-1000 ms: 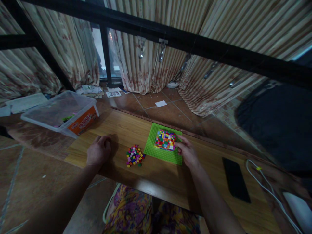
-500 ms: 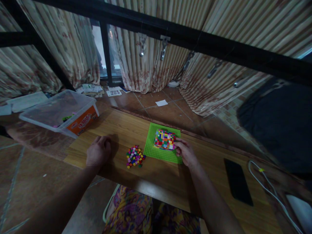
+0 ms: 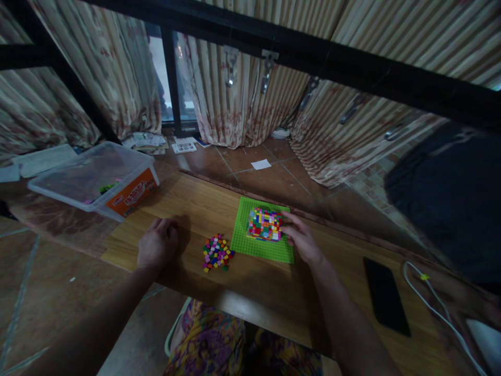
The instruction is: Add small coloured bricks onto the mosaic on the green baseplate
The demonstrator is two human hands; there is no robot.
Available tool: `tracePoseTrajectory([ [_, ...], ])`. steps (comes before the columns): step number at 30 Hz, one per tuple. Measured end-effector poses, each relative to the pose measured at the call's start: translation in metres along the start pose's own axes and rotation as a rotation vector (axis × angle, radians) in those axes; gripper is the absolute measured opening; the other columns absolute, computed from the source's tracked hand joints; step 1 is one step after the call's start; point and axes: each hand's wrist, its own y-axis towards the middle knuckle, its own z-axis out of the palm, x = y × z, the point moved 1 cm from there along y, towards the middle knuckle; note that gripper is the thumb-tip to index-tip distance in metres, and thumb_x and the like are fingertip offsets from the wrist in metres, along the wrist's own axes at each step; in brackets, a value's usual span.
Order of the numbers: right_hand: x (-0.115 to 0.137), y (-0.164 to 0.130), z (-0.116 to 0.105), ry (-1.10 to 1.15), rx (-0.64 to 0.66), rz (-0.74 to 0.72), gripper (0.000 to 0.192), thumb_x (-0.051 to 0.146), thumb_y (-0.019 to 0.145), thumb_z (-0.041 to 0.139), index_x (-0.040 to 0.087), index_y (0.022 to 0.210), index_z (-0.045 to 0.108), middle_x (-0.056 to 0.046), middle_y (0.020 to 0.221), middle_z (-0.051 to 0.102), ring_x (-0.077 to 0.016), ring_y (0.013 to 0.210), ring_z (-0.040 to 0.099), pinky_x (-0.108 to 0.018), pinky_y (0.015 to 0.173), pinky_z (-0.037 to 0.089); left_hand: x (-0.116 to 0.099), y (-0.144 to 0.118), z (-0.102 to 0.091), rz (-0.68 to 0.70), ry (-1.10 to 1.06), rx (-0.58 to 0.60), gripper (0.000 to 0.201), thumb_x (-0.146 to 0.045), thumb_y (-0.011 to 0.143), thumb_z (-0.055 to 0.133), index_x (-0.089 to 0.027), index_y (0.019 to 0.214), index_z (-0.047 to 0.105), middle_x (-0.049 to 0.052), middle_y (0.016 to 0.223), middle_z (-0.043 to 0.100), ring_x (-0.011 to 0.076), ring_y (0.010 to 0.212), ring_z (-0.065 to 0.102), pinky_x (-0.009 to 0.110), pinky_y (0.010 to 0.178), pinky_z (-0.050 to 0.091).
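Wooden bench [image 3: 188, 198]: brick block [image 3: 265, 224] built on green baseplate [image 3: 240, 235] by far edge; loose bricks [image 3: 217, 252] left unplaced; right hand [image 3: 306, 241], fingers parted; left hand [image 3: 157, 244], curled.

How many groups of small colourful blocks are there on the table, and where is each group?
2: a loose pile between the left hand and the green board, and a built stack on that board, beside the right hand. Either hand may hide more.

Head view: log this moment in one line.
left hand: curled; right hand: at block stack; stack: on green baseplate; loose blocks: on table
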Motion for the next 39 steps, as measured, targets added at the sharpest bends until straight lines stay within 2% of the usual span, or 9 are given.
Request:
tracePoseTrajectory([
  [4, -0.003, 0.002, -0.001, 0.017, 0.078, -0.021, 0.053, 0.030, 0.068, 0.070, 0.032, 0.121, 0.064, 0.000, 0.107, 0.067, -0.0072, 0.054, 0.044, -0.022, 0.043, 0.030, 0.000, 0.000, 0.001, -0.002, -0.010, -0.004, 0.034, -0.032, 0.090, 0.036, -0.021, 0.104, 0.064, 0.006, 0.104, 0.064, 0.0209, 0.088, 0.062, 0.030, 0.065, 0.042],
  [8, -0.006, -0.001, 0.003, 0.106, 0.103, -0.044, 0.054, 0.029, 0.069, 0.069, 0.034, 0.122, 0.062, 0.000, 0.127, 0.060, -0.0063, 0.056, 0.047, -0.021, 0.043, 0.033, 0.001, 0.001, 0.002, -0.007, -0.004, -0.017, 0.033, -0.032, 0.090, 0.036, -0.021, 0.104, 0.065, 0.006, 0.104, 0.064, 0.0207, 0.088, 0.062, 0.029, 0.066, 0.042],
  [19, 0.000, 0.005, 0.013, 0.202, 0.122, -0.025, 0.044, 0.022, 0.065, 0.068, 0.031, 0.108, 0.066, 0.002, 0.109, 0.061, -0.0063, 0.057, 0.050, -0.020, 0.045, 0.038, 0.001, 0.000, 0.004, -0.002, 0.007, -0.017, 0.033, -0.031, 0.090, 0.036, -0.021, 0.104, 0.064, 0.006, 0.101, 0.063, 0.0203, 0.087, 0.061, 0.029, 0.066, 0.042],
  [29, -0.006, 0.001, 0.014, 0.193, 0.147, -0.048, 0.047, 0.022, 0.065, 0.071, 0.032, 0.111, 0.065, 0.000, 0.120, 0.058, -0.0138, 0.079, 0.058, -0.023, 0.056, 0.049, 0.001, 0.000, 0.003, 0.000, -0.003, -0.016, 0.032, -0.032, 0.090, 0.036, -0.021, 0.103, 0.064, 0.006, 0.104, 0.063, 0.0203, 0.087, 0.061, 0.029, 0.065, 0.042],
  [33, -0.009, 0.000, 0.014, 0.194, 0.148, -0.059, 0.049, 0.022, 0.065, 0.071, 0.033, 0.112, 0.064, 0.000, 0.120, 0.059, -0.0138, 0.078, 0.058, -0.023, 0.056, 0.049, 0.001, 0.000, 0.002, -0.001, 0.000, -0.013, 0.033, -0.032, 0.090, 0.036, -0.021, 0.104, 0.064, 0.006, 0.104, 0.063, 0.0206, 0.088, 0.061, 0.030, 0.065, 0.042],
  [39, -0.012, 0.001, 0.017, 0.161, 0.127, -0.065, 0.050, 0.024, 0.065, 0.071, 0.035, 0.113, 0.064, 0.001, 0.123, 0.060, -0.0113, 0.067, 0.058, -0.025, 0.055, 0.048, -0.002, 0.001, 0.000, -0.011, 0.014, 0.011, 0.033, -0.031, 0.090, 0.036, -0.021, 0.103, 0.064, 0.007, 0.103, 0.063, 0.0211, 0.089, 0.061, 0.030, 0.066, 0.043],
])
